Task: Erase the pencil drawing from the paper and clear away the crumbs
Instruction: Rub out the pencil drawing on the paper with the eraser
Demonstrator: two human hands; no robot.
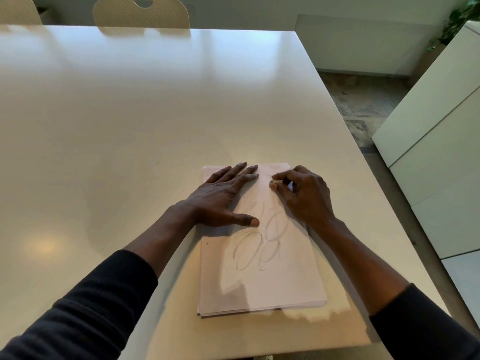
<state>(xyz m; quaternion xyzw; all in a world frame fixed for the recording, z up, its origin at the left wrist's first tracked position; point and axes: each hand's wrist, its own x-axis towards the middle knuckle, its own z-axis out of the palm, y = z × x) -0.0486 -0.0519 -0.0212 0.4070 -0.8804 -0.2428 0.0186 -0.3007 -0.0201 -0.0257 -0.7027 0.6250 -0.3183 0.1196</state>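
A stack of white paper [259,287] lies on the table near its front right corner. Faint pencil loops of the drawing [259,242] cover the middle of the top sheet. My left hand [223,198] lies flat on the paper's upper left part, fingers straight and spread, thumb pointing at the drawing. My right hand [306,193] is over the paper's upper right part and pinches a small pale eraser [274,183] between thumb and fingertips, its tip down on the sheet above the drawing. I cannot make out any crumbs.
The large white table [130,126] stretches away to the left and back. Its right edge runs close beside the paper. Two pale chairs [141,13] stand at the far side. A white cabinet [441,141] stands on the right across a strip of floor.
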